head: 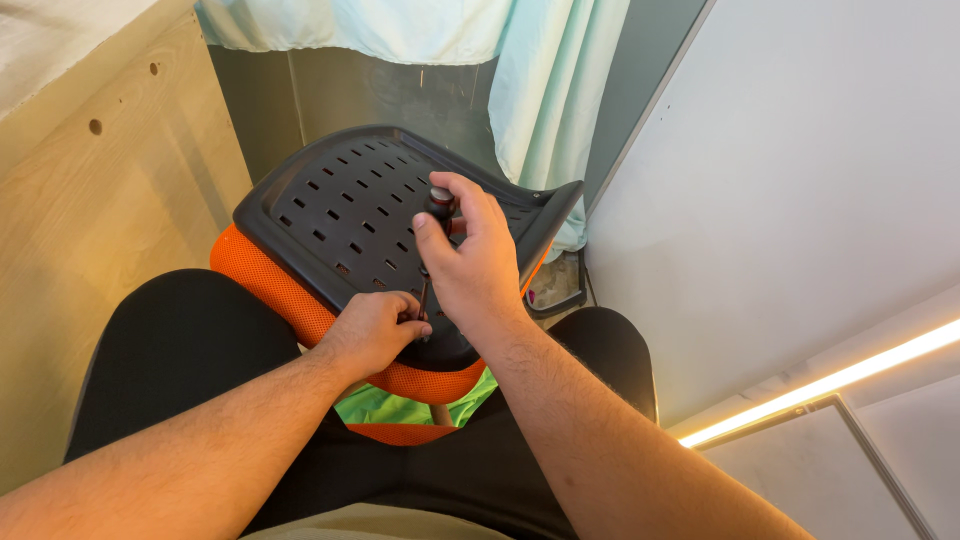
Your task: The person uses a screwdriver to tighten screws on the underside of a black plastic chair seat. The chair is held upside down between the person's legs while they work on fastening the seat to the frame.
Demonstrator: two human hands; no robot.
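Looking down from my head cam: chair seat [340, 215] sits upside down on my lap, black plastic underside up. My right hand [475, 255] is wrapped around the screwdriver [436, 225], tip down near the front edge. My left hand [375, 328] pinches the shaft low. Seems mid-screw; can't see the screw itself.

Both forearms are bare, with no sleeves in view, and dark hair runs along them down to the wrists. The left hand [372, 328] and the right hand [470, 255] carry no rings, watch or gloves. Below the hands, black trousers cover both thighs. Nearest the camera, below the trousers, shows a strip of pale beige shirt hem.
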